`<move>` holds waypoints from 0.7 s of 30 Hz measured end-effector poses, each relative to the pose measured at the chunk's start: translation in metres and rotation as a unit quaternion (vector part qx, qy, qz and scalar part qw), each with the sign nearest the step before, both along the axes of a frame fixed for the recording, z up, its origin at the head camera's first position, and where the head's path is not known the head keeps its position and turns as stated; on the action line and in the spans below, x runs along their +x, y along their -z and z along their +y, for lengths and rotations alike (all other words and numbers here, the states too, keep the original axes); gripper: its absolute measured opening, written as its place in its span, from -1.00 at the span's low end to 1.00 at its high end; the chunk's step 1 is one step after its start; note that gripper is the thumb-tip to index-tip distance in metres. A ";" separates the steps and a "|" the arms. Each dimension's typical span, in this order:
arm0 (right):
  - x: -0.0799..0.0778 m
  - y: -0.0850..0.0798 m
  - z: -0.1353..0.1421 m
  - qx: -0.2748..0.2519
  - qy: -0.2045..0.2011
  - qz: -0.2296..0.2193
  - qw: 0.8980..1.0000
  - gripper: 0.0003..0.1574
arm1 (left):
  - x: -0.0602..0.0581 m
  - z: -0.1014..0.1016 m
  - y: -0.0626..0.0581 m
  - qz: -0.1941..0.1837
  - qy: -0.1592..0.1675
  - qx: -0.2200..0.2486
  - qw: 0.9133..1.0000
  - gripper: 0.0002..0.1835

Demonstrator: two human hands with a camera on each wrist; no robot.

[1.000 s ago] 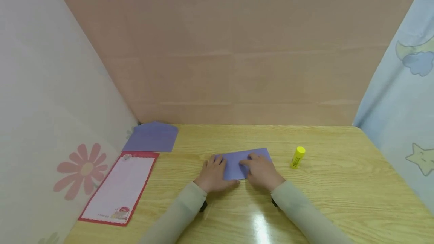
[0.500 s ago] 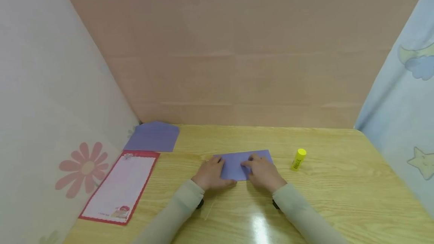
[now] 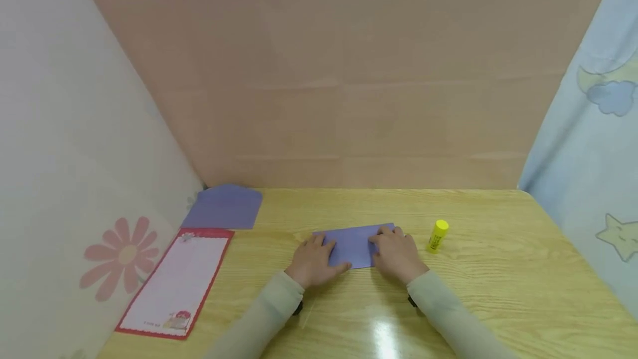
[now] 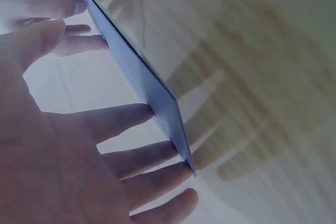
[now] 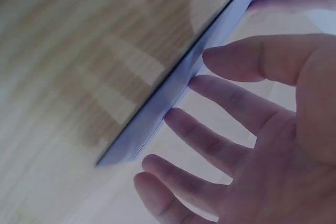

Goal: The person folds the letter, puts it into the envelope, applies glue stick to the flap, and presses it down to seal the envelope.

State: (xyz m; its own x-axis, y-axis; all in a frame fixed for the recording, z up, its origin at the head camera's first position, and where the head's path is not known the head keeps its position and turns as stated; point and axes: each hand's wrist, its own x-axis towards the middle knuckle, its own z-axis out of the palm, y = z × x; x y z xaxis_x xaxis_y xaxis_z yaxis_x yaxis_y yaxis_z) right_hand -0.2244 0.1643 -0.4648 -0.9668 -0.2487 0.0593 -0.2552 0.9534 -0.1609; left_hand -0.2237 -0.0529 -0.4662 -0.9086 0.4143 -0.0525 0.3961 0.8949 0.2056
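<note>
A flat purple envelope (image 3: 353, 245) lies on the table in front of me, its long side running left to right. My left hand (image 3: 313, 263) is spread over its left end, fingertips pressing on the paper and thumb by the near edge. At the right end, the fingertips of my right hand (image 3: 397, 255) rest on the surface, the fingers slightly bent. In the left wrist view, several fingertips meet the face of the envelope (image 4: 157, 90). The right wrist view has the thumb and fingertips touching the envelope (image 5: 152, 111) along its length.
A yellow glue stick (image 3: 438, 236) stands upright to the right of my right hand. At the back left lies a second purple envelope (image 3: 224, 208) with its flap raised. Below it is a red-bordered sheet of letter paper (image 3: 174, 284). Fabric walls enclose the table's back and sides.
My right hand has slid from the middle of the envelope to its right end. My left hand stays at the left end, its fingers a little more spread.
</note>
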 end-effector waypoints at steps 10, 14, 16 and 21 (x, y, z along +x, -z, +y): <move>0.010 -0.001 0.000 -0.036 -0.016 -0.031 0.999 -0.54 | -0.001 0.003 0.004 -0.013 -0.009 0.002 1.000 -0.11; 0.018 0.000 -0.012 -0.011 -0.028 -0.019 0.999 -0.46 | 0.000 0.003 0.004 -0.012 0.002 0.012 1.000 -0.10; 0.020 0.001 -0.018 -0.001 -0.033 -0.014 0.999 -0.44 | 0.001 0.002 0.004 -0.012 0.010 0.012 1.000 -0.10; 0.020 -0.002 -0.022 0.005 -0.039 -0.015 0.999 -0.44 | 0.000 0.000 0.002 0.000 0.015 -0.015 1.000 -0.15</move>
State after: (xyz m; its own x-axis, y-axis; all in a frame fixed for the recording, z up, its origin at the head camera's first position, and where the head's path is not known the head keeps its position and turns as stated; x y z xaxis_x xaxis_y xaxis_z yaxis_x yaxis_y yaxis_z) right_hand -0.2039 0.1421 -0.4631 -0.9460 -0.3231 0.0274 -0.3232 0.9328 -0.1596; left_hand -0.2238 -0.0527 -0.4685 -0.8959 0.4394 -0.0653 0.4227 0.8884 0.1790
